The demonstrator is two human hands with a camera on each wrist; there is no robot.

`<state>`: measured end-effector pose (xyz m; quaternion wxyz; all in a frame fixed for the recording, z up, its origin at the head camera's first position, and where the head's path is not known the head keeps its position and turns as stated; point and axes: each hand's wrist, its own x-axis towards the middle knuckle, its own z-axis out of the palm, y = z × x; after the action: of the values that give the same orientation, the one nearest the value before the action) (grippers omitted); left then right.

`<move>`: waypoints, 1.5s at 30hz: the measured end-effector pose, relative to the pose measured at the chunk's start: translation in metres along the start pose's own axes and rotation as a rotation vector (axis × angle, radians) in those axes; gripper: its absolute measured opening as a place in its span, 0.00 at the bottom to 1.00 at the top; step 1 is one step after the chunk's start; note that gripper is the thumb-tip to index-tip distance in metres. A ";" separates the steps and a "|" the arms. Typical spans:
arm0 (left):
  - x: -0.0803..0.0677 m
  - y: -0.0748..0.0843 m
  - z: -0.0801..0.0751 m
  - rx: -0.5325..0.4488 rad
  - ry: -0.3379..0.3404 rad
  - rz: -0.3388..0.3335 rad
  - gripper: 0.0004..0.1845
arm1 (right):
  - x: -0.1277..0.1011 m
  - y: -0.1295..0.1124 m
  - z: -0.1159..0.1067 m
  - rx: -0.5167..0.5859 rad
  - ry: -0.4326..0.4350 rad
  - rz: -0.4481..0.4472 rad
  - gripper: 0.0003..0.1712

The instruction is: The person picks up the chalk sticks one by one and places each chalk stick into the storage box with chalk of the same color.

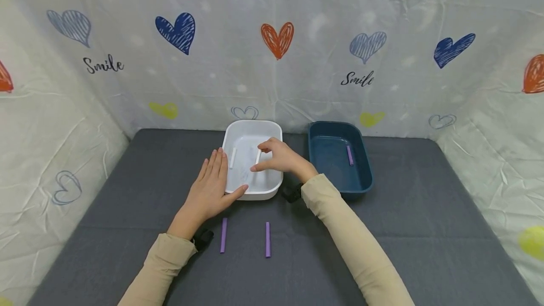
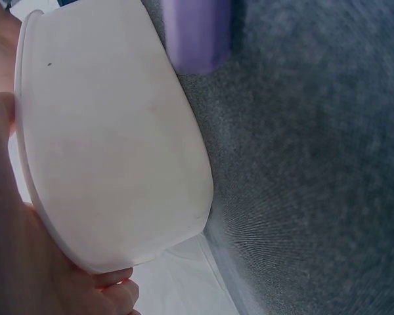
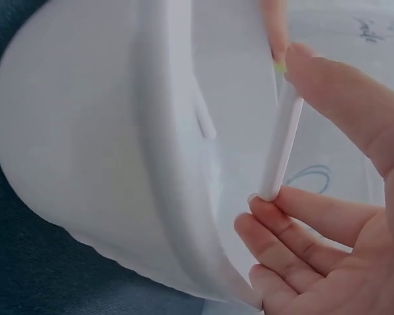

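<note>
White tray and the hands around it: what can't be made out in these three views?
- Head view: the right hand covers part of the white stick it pinches over the white tray; its grip is clearer from the right wrist.
- Left wrist view: the tray wall hides the inside; the purple stick is cut off by the top edge and blurred.
- Right wrist view: the second white stick is blurred; the blue tray is out of frame.
</note>
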<state>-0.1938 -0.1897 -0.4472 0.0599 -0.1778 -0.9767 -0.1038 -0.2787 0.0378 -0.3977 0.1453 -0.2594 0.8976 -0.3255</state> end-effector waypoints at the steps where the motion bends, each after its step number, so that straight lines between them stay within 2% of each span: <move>1: 0.000 0.000 0.000 0.001 0.002 0.001 0.57 | 0.002 0.000 -0.001 0.000 0.000 0.006 0.44; 12: 0.000 0.001 0.000 0.005 0.001 -0.003 0.57 | 0.028 0.000 -0.007 -0.006 -0.023 0.024 0.43; 23: -0.001 0.001 0.002 0.006 0.008 0.002 0.57 | 0.047 0.002 -0.002 -0.028 -0.053 0.093 0.43; 33: 0.000 0.001 0.001 0.012 0.006 -0.003 0.57 | 0.058 -0.004 -0.001 -0.122 -0.080 0.153 0.42; 45: 0.000 0.001 0.000 0.011 0.009 0.001 0.57 | 0.062 -0.009 0.015 -0.163 -0.045 0.223 0.40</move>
<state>-0.1932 -0.1889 -0.4474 0.0652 -0.1776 -0.9769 -0.0993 -0.3202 -0.0105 -0.4082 0.1791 -0.1763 0.9408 -0.2275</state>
